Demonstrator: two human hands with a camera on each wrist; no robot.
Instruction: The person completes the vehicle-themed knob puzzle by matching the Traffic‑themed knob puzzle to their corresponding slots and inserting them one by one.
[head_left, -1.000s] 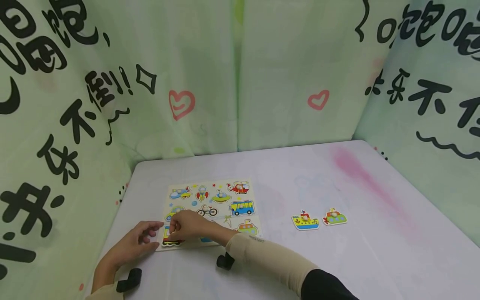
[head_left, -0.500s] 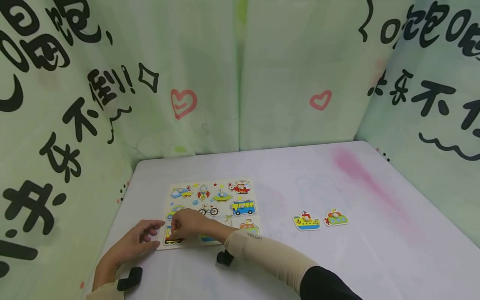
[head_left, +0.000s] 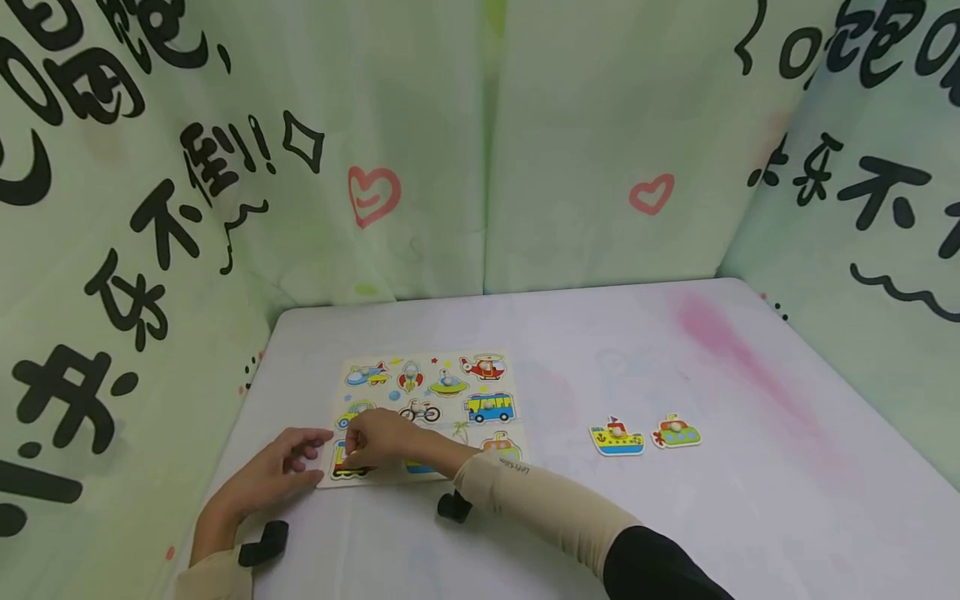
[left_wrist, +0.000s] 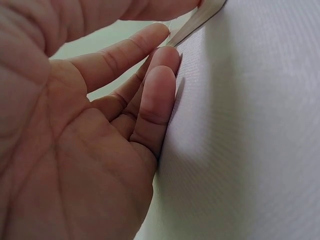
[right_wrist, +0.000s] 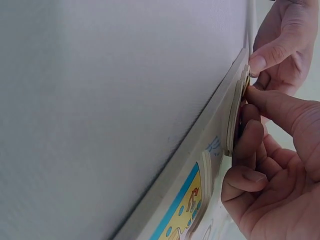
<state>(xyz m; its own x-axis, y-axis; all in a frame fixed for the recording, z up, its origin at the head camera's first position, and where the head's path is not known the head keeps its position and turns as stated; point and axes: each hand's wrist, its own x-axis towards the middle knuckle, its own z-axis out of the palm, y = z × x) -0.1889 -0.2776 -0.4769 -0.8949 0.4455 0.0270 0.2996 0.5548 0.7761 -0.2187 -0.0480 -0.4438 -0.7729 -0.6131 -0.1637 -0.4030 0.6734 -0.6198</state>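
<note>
A wooden puzzle board (head_left: 442, 429) with vehicle pictures lies on the left half of the table. My right hand (head_left: 390, 440) reaches across it and pinches a train puzzle piece (head_left: 340, 460) at the near left corner. In the right wrist view, the edge of the train piece (right_wrist: 233, 117) stands proud of the board's face, with thumb and fingertips on it. My left hand (head_left: 266, 471) is at the board's left edge, thumb and index finger touching it. The left wrist view shows its other fingers (left_wrist: 157, 97) loosely bent beside the tabletop.
A boat piece (head_left: 617, 437) and a submarine piece (head_left: 677, 432) lie on the white table (head_left: 570, 533) to the right of the board. On the board are a bus (head_left: 490, 407), a helicopter (head_left: 483, 367) and several other vehicles. Green curtains (head_left: 420, 125) surround the table.
The head view has shifted slightly, so the whole scene sits a little higher and further right. Both hands keep their places at the board, the right one still on the train piece.
</note>
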